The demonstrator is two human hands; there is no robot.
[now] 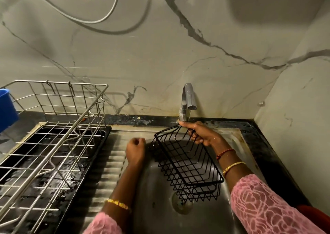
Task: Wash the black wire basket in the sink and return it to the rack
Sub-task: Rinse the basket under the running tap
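Right hand [198, 132] grips black wire basket [187, 164] | tilted over sink [157, 207] | left hand [135, 149] curled, holding nothing

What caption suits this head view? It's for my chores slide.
Right hand holds black wire basket over the sink, under the tap.

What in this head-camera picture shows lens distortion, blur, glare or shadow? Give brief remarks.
Head view: wide-angle bending curves the steel rack and the wall; the left hand is slightly motion-blurred, the black wire basket in the right hand sharper; glare on the sink; a hose shadow on the wall.
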